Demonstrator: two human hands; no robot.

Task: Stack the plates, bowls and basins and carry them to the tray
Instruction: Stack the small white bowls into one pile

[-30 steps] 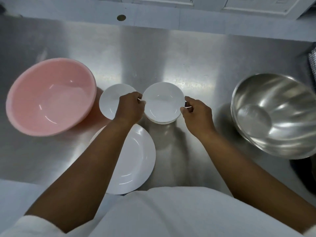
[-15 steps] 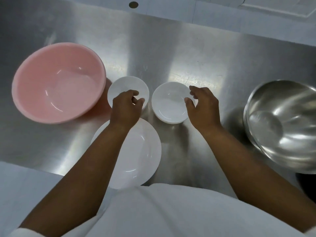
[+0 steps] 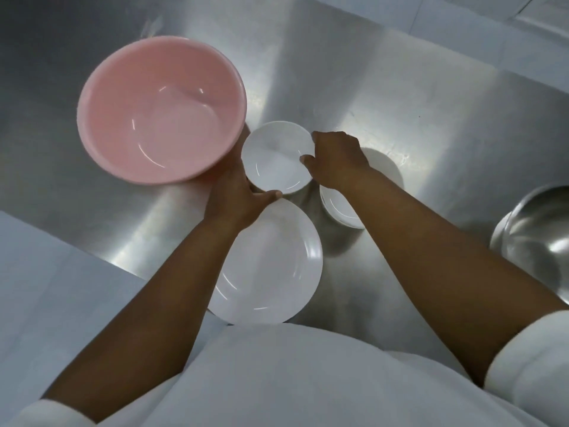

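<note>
A small white bowl (image 3: 275,155) sits between my two hands on the steel counter (image 3: 400,97). My left hand (image 3: 237,195) grips its near left rim and my right hand (image 3: 335,158) grips its right rim. A white plate (image 3: 274,272) lies just in front of it, partly under my left forearm. A stack of white bowls (image 3: 341,208) stands to the right, mostly hidden by my right arm. A pink basin (image 3: 160,109) stands at the left. A steel basin (image 3: 535,241) shows at the right edge.
The counter's near edge runs diagonally at the lower left, with pale floor (image 3: 46,288) beyond it. A tiled wall (image 3: 523,13) borders the far right corner. My white apron fills the bottom of the view.
Both hands left the stack of bowls and moved left onto the single small white bowl. The camera view swung to the left and tilted.
</note>
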